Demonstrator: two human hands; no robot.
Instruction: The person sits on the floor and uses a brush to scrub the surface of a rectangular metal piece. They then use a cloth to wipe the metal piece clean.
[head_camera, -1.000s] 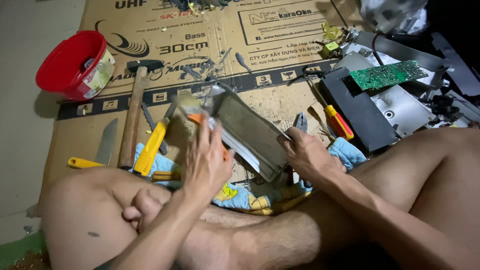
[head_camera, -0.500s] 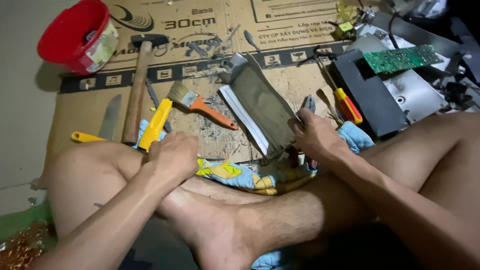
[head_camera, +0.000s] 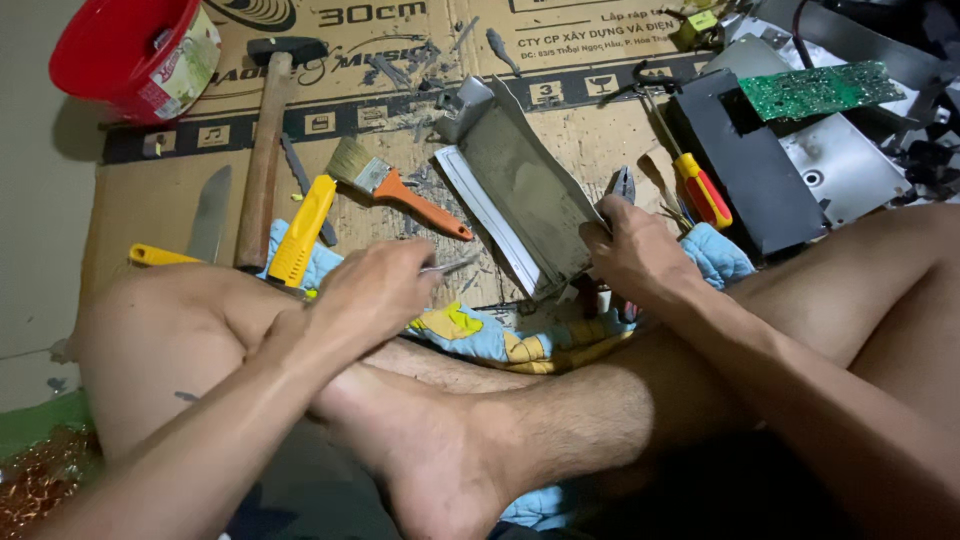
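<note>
Against the right hand (head_camera: 628, 250), grey metal panel (head_camera: 525, 195), tilted

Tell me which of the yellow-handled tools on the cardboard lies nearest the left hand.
The chunky yellow-handled tool beside the wooden hammer. It lies just above the left hand; the yellow-handled knife is further left, the red-and-yellow screwdriver sits by the right hand.

Light is dim and warm here, falling from above onto the cardboard sheet (head_camera: 560, 150), which is the brightest patch. The red bucket (head_camera: 120, 50) throws a soft shadow to its left on the floor. A dull sheen sits on the grey metal panel (head_camera: 525, 190). The frame's bottom and top right corner sink into darkness. Wide-angle stretch bends the edges; the near forearms look slightly soft.
</note>
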